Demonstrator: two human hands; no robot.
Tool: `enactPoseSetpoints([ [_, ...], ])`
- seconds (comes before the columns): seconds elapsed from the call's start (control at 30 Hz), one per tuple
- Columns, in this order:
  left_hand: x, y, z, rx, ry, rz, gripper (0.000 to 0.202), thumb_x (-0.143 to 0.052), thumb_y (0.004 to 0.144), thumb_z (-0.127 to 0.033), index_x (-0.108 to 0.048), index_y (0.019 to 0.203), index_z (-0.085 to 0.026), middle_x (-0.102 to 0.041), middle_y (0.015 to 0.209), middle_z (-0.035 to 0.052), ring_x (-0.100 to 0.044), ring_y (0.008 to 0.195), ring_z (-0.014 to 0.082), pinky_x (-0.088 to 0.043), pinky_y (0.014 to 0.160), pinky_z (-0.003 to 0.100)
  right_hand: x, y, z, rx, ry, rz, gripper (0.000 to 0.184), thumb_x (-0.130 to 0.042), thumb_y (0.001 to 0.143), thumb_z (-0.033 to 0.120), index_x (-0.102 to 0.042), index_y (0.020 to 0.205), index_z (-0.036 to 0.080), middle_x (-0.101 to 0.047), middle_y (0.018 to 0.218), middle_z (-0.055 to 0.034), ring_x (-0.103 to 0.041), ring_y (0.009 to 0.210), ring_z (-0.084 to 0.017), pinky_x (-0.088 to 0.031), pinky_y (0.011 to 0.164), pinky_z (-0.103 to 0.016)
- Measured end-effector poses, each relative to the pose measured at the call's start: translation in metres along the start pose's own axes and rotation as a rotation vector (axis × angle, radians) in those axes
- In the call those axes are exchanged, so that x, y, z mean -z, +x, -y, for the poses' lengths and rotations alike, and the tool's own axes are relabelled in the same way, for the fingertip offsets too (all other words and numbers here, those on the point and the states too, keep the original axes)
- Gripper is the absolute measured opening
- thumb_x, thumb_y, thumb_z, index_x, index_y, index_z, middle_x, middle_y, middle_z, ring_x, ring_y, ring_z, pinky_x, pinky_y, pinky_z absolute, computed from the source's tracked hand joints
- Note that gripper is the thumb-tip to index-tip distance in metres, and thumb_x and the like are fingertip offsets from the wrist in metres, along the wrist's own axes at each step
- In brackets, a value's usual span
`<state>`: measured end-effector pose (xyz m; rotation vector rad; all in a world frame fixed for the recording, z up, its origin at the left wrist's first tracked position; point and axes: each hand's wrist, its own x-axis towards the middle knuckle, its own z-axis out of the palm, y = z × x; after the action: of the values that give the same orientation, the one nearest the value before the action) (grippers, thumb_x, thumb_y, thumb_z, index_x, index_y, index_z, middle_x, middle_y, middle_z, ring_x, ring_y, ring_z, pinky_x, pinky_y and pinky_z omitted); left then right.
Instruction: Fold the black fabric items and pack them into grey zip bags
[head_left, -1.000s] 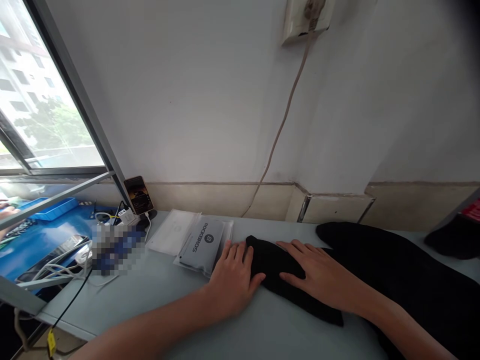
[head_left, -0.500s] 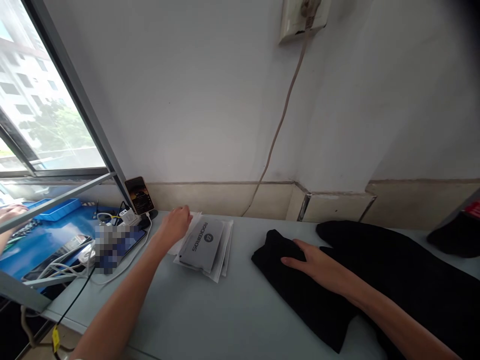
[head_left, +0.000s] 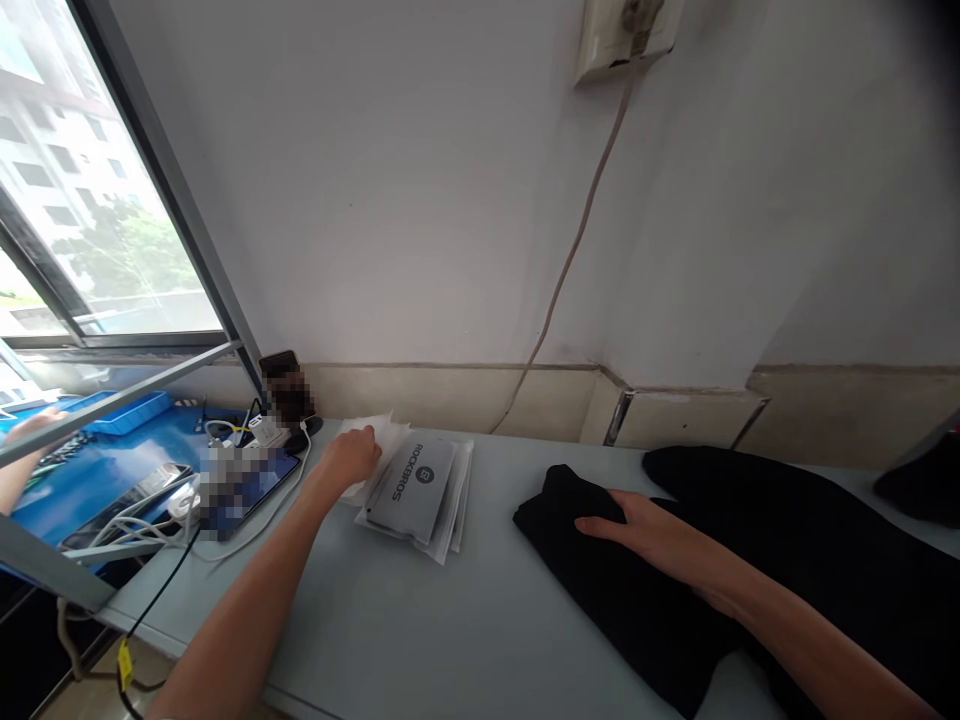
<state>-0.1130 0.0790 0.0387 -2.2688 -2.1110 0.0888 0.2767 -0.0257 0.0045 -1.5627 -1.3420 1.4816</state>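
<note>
Behind a grey tabletop (head_left: 420,640), a pale wall (head_left: 420,200) is rising, with a beige cord (head_left: 570,255) hanging from a wall socket (head_left: 626,40) and a window (head_left: 112,200) letting in daylight at the left. On the right half of the tabletop, a black fabric piece (head_left: 600,600) is lying at a slant: it is looking matte, soft and thick, bunching into a lumpy fold at its far end and widening into a smoother flap toward the near edge. The right hand (head_left: 645,535) is gripping that bunched part, its thumb pressing on top while the fingers are disappearing behind the fold. Beyond the wrist, a larger black cloth (head_left: 795,560) is spreading out, rounded at its far corner; where the two are meeting under the forearm is hard to make out. Well apart from the right, the left hand (head_left: 352,462) is curling over a translucent plastic bag (head_left: 390,435); its fingertips are hidden, so whether they are pinching it cannot be told. Just beside it, a grey ROCKBROS pouch (head_left: 412,490) is resting on clear sleeves (head_left: 457,510), its dark round logo facing up.
</note>
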Motion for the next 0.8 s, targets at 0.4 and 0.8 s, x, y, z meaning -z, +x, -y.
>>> enactPoseSetpoints([
  [0.4, 0.023, -0.083, -0.120, -0.635, -0.549, 0.076, 0.020, -0.053, 0.089, -0.027, -0.047, 0.071, -0.022, -0.056, 0.064, -0.0028, -0.047, 0.055, 0.0128, -0.028, 0.053, 0.028, -0.019, -0.028, 0.014, 0.053, 0.415, 0.089, 0.036, -0.090, 0.072, 0.048, -0.073, 0.091, 0.021, -0.078, 0.079, -0.0034, -0.074, 0.076, -0.024, -0.059, 0.066, -0.029],
  [0.8, -0.016, -0.067, -0.147, -0.298, -0.906, -0.061, 0.023, -0.045, 0.097, -0.028, -0.044, 0.074, -0.023, -0.059, 0.067, -0.0026, -0.053, 0.063, 0.0147, -0.036, 0.056, 0.029, -0.044, -0.017, 0.019, 0.054, 0.105, -0.051, 0.032, -0.063, 0.084, 0.029, -0.070, 0.114, 0.024, -0.079, 0.087, -0.0016, -0.074, 0.079, -0.027, -0.056, 0.066, -0.032],
])
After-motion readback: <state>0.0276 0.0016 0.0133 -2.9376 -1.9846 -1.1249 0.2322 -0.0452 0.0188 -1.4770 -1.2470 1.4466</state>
